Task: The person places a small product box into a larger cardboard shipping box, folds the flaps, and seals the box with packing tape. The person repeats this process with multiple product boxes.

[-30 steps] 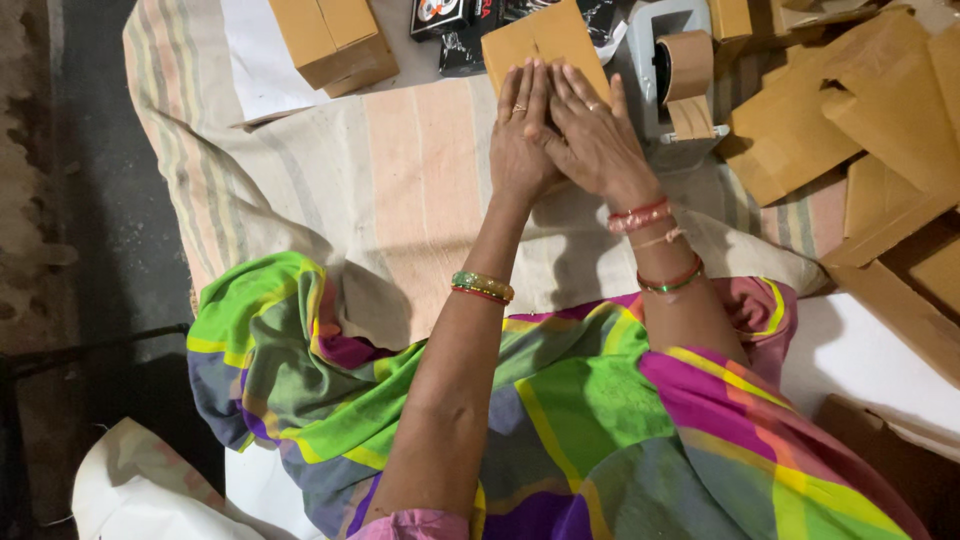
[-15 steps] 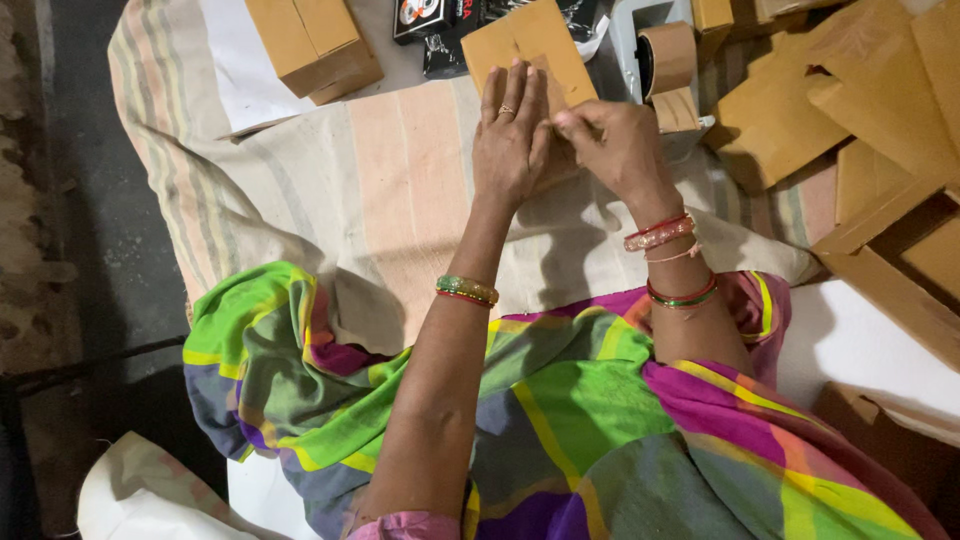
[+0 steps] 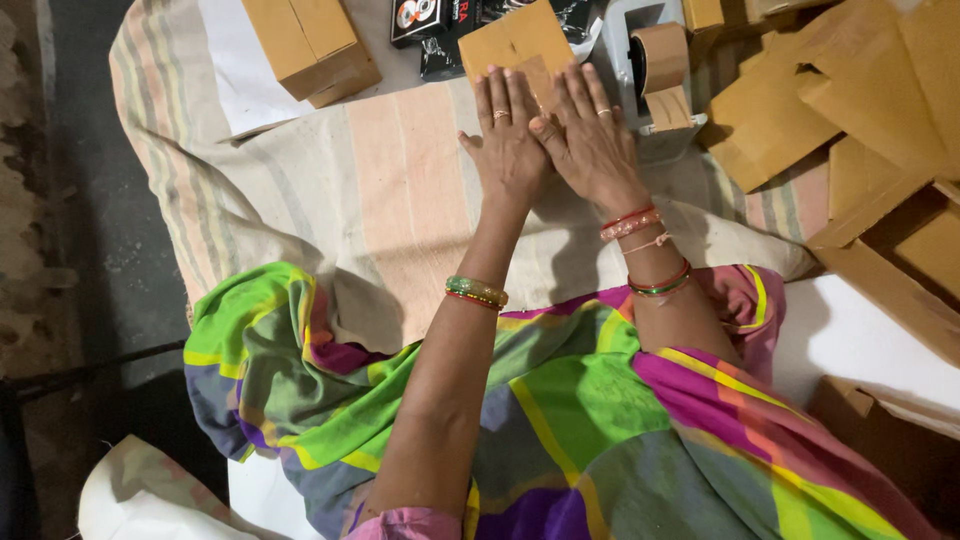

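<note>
From my remote feed, a flat tan cardboard box (image 3: 515, 45) lies at top centre, half covered by both flat palms. A second, taller brown carton (image 3: 310, 45) stands to its left on a white sheet. Between them, behind the flat box, sit small glossy black packets (image 3: 425, 20) with red-and-white printing. At right, folded brown cardboard sleeves (image 3: 800, 110) are heaped loosely together.

Two hands, left hand (image 3: 510, 140) and right hand (image 3: 592, 138), pressed flat on one small brown box (image 3: 515, 45). One more closed brown box (image 3: 312, 45) at upper left, one tape dispenser (image 3: 655, 65) carrying one brown roll. Heap of flat cardboard pieces (image 3: 850, 110) at right, too overlapped to count.
</note>
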